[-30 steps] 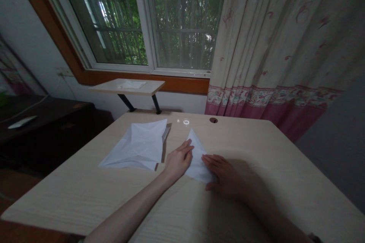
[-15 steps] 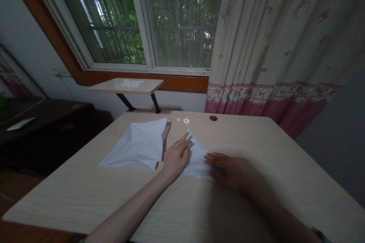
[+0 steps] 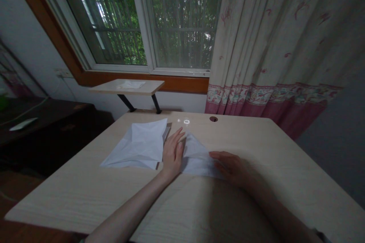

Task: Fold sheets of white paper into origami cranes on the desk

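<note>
Left hand (image 3: 172, 153) lies flat, fingers extended, on the folded white paper (image 3: 196, 155). Right hand (image 3: 232, 167), fingers spread, presses its right corner against the table (image 3: 256, 205). A creased sheet (image 3: 137, 145) lies beside it.

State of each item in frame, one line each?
left hand: open, flat, pressing the folded paper's left edge.
right hand: open, flat on its right corner.
folded paper: folded to a point, flat on the table.
creased sheets: unfolded, flat, beside the left hand.
curtain: drawn aside, window uncovered.
</note>
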Tool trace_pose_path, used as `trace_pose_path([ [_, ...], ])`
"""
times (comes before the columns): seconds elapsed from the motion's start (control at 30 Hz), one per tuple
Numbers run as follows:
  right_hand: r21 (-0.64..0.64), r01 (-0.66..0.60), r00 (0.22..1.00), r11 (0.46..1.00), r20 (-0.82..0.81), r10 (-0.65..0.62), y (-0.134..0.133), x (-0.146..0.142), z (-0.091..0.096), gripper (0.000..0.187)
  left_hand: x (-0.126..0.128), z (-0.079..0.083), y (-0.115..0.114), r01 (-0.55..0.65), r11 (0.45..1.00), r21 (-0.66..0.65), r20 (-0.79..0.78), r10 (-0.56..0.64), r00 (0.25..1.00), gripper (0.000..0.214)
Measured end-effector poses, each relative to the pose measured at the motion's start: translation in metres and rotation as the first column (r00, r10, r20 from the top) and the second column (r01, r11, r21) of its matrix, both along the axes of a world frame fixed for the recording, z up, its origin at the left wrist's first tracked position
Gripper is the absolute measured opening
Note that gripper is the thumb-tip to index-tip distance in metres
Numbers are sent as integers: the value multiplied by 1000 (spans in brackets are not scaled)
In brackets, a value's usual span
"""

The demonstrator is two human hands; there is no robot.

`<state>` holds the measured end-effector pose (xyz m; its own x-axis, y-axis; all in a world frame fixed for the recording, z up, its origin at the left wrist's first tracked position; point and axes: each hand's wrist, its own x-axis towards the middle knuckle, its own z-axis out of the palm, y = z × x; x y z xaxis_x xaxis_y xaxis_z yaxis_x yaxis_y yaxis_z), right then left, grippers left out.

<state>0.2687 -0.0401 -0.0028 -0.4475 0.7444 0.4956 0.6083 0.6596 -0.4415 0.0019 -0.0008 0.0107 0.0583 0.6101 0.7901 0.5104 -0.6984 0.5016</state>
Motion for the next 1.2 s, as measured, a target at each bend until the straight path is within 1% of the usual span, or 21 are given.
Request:
trace_pose_path([
  [0.13, 128, -35, 996, 991, -73, 44, 2, -1, 5, 43, 3, -5, 2, -33, 999, -21, 42, 34, 999, 36],
  [0.2, 161, -16, 993, 987, -117, 35, 4, -2, 6, 45, 4, -7, 3, -40, 999, -36, 57, 42, 997, 36],
  [0.3, 201, 42, 989, 979, -147, -12, 4, -3, 4, 44, 5, -7, 4, -55, 997, -47, 42, 57, 997, 35],
  [0.37, 219, 97, 987, 971, -147, -66, 4, -3, 3, 44, 4, -7, 4, -74, 996, -50, -6, 74, 997, 36],
  [0.5, 250, 200, 977, 947, -117, -176, 6, -1, 0, 47, 5, -7, 7, -94, 993, -67, -193, 80, 978, 39],
  [0.6, 278, 266, 963, 923, -107, -246, 8, -2, -2, 49, 5, -9, 9, -58, 991, -123, -305, 18, 952, 40],
  [0.7, 280, 356, 934, 891, -139, -330, 10, -4, -4, 48, 6, -16, 10, 2, 977, -212, -388, -86, 918, 43],
  [0.8, 300, 423, 905, 855, -185, -383, 13, -5, -5, 44, 6, -24, 11, 57, 958, -282, -476, -191, 858, 49],
  [0.93, 320, 452, 892, 833, -190, -411, 17, -4, -8, 43, 5, -31, 12, 113, 937, -331, -557, -290, 779, 54],
  [1.03, 357, 458, 889, 814, -181, -420, 21, -1, -9, 45, 5, -31, 12, 131, 925, -358, -572, -327, 752, 49],
  [1.2, 376, 477, 879, 795, -182, -441, 25, 2, -12, 49, 6, -26, 12, 123, 910, -396, -576, -350, 739, 53],
])
